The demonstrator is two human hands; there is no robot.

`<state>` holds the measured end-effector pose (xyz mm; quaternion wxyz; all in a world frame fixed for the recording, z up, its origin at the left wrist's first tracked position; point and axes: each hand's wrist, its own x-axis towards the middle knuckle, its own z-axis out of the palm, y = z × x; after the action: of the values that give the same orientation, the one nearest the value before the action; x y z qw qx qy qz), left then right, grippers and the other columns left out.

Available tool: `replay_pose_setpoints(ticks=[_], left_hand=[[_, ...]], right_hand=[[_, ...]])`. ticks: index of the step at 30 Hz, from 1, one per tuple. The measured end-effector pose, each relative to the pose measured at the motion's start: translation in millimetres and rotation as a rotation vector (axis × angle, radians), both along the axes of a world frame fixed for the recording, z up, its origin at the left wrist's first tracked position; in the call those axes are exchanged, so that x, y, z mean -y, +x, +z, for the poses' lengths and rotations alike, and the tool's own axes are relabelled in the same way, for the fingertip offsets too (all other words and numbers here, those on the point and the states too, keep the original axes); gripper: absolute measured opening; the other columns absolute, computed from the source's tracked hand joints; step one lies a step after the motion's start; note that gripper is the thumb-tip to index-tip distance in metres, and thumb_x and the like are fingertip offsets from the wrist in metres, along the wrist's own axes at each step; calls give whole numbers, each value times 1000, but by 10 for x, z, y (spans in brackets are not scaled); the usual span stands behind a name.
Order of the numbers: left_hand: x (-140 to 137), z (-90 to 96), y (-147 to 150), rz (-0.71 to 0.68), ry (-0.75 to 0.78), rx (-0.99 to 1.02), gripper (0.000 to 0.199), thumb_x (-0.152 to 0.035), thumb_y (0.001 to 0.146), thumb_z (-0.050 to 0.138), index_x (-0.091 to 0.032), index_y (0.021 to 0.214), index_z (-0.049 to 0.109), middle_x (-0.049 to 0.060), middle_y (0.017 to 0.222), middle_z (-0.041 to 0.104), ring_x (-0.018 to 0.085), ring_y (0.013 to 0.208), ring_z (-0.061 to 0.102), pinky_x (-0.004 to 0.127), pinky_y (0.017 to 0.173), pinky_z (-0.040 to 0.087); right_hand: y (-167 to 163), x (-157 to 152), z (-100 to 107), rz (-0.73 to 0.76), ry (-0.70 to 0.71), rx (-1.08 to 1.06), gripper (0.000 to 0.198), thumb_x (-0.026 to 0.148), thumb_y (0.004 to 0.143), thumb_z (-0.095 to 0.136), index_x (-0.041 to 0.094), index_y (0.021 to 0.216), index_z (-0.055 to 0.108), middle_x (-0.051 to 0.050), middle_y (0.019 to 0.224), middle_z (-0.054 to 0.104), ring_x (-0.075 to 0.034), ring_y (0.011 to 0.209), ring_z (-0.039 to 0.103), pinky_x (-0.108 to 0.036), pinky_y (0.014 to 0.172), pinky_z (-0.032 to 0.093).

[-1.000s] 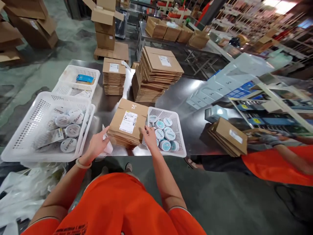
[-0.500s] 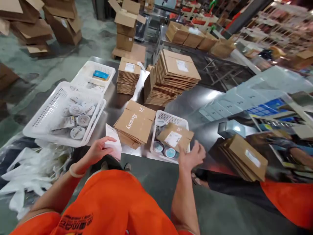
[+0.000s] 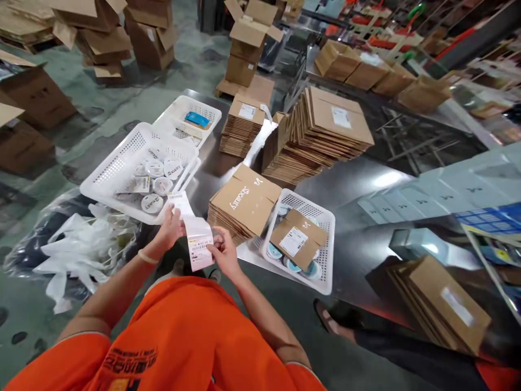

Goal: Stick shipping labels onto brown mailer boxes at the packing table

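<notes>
A strip of printed shipping labels (image 3: 198,244) hangs between my two hands, in front of my waist. My left hand (image 3: 170,228) pinches its upper left part, and my right hand (image 3: 224,251) grips its right edge lower down. Just beyond my right hand lies a stack of flat cardboard boxes (image 3: 244,200) with white lettering. To its right, a white basket (image 3: 330,228) holds round tubs and a flat cardboard box (image 3: 299,239) bearing a label. Left of my hands, another white basket (image 3: 118,168) contains round white tubs (image 3: 154,168).
Tall stacks of flattened boxes (image 3: 321,130) stand at the back of the metal table (image 3: 345,184). A small basket (image 3: 207,108) with a blue packet sits behind the left basket. White plastic bags (image 3: 81,244) lie at the left. A co-worker's leg (image 3: 391,353) shows at right.
My right hand has moved left from beside the right basket and taken hold of the label strip. The strip now stretches between both hands. The view has shifted left.
</notes>
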<state>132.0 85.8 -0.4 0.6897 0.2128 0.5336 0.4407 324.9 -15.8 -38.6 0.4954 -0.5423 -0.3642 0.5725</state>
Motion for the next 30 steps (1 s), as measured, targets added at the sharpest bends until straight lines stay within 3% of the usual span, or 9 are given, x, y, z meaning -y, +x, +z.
replay_pose_setpoints(ticks=[2,4,7,11,16,19,22,25,30], left_hand=[[219,-55,0,-129,25,18,111,-59,76,99,-30,168,43,5,105,86,24,76,79,35,70,62],[425,-72,10,-259,116,-8,109,-47,63,108,-24,158,59,6,107,88,24,82,80,35,77,64],[558,-67,32,-364,187,-87,69,-35,54,107,-15,116,82,5,94,88,22,79,78,32,79,62],[476,-33,106,-414,200,-231,51,-38,58,100,-15,101,89,7,88,89,23,75,78,33,74,61],[359,31,255,-461,174,-254,56,-36,53,102,-15,104,92,6,88,90,26,77,81,36,78,65],[318,48,334,-613,118,-161,51,-32,48,106,-14,94,93,9,89,91,28,82,84,38,85,67],[274,61,411,-746,35,-61,49,-31,45,109,-13,87,93,12,94,92,32,88,86,41,91,68],[212,77,496,-711,7,-35,54,-36,44,111,-13,88,93,14,95,92,32,86,86,43,88,69],[135,-57,554,-712,5,-61,66,-49,43,113,-10,92,92,16,94,91,33,84,84,43,83,68]], right_hand=[[-12,-22,35,23,-3,9,54,43,76,84,29,126,72,4,90,69,-12,57,52,-25,48,44],[-41,-49,61,46,2,46,44,42,78,82,28,119,74,4,86,69,-12,55,51,-25,48,42],[-59,-69,74,45,25,123,35,40,82,79,27,114,78,5,76,67,-13,53,52,-25,49,41],[-32,-5,62,-54,160,288,21,39,90,72,26,102,84,1,72,73,-17,57,62,-29,57,52],[31,142,100,-224,413,550,25,35,100,67,28,88,87,-6,92,83,-23,85,78,-37,82,64],[294,12,294,-377,460,672,23,33,99,70,27,84,86,-9,110,80,-25,103,76,-40,92,64],[778,-438,586,-551,353,757,14,32,91,77,24,82,82,-7,107,72,-25,103,70,-40,93,60],[1233,-1022,785,-592,153,796,10,25,84,81,22,75,77,-5,101,66,-26,105,66,-41,103,56],[1468,-1520,731,-508,-84,964,9,21,82,81,21,74,75,-12,113,71,-32,118,63,-49,112,51]])
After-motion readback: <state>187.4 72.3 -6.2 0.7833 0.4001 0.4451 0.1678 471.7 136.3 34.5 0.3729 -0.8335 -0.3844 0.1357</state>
